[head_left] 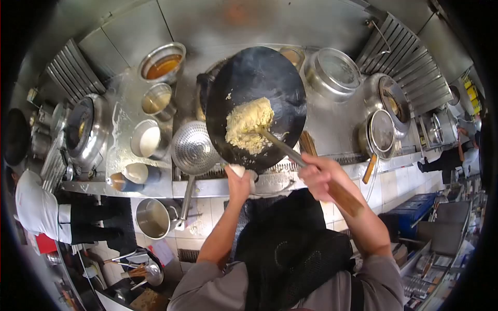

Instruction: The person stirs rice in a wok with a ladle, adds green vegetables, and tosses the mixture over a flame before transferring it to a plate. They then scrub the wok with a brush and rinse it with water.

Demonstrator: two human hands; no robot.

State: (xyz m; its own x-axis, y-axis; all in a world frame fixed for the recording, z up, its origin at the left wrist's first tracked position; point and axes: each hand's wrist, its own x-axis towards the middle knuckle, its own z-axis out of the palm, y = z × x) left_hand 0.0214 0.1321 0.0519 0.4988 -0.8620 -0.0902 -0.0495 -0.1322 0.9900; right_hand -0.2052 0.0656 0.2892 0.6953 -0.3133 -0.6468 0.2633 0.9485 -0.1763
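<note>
The left hand (240,179) is closed, with a folded white cloth (237,169) in it, at the near rim of a large round black metal wok (270,78). The right hand (320,177) is closed around the brown wooden handle (342,199) of a long grey metal cooking tool (284,147). The head of this tool is hidden in a pale yellow, grainy food (246,126), which lies in a heap in the middle and lower left part of the wok. A few small pieces stick to the black surface near the heap.

Just beside the wok, at its left, there is a round perforated steel strainer (195,147), whose handle reaches over the front edge of the steel worktop (332,122). Further left stand a steel bowl with amber liquid (164,63), a steel container with yellowish content (158,102) and a round container with white content (147,139). To the right of the wok is a wide round steel pot (334,74).
</note>
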